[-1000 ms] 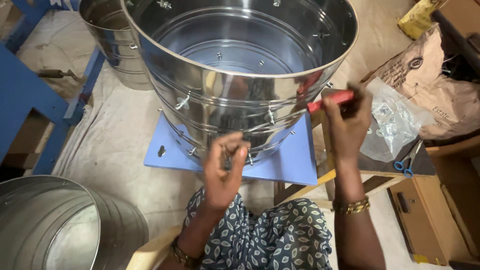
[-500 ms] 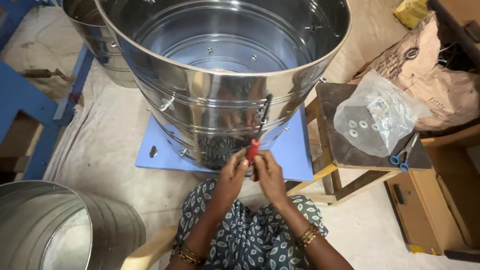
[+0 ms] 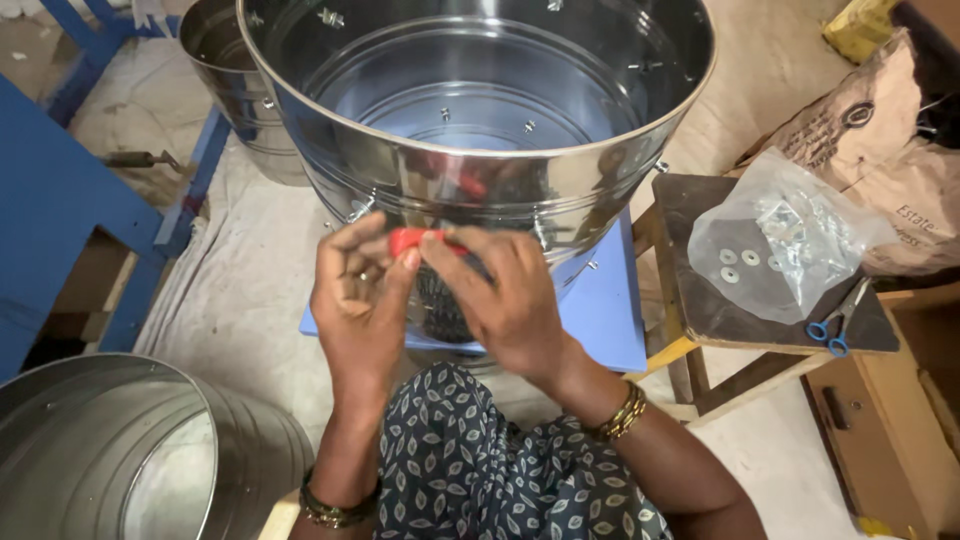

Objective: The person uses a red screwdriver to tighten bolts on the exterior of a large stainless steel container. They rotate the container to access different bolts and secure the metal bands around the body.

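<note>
Just before the steel drum, both hands met: the right hand grasped a red-handled tool, the left hand's fingers pinched its tip.

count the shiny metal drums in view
3: the big drum in front of both hands, a smaller drum behind it at upper left, and another drum at lower left. More may lie outside the frame.

Glossy, mirror-smooth metal drum (wooden stool, clear crinkled plastic bag)
</note>
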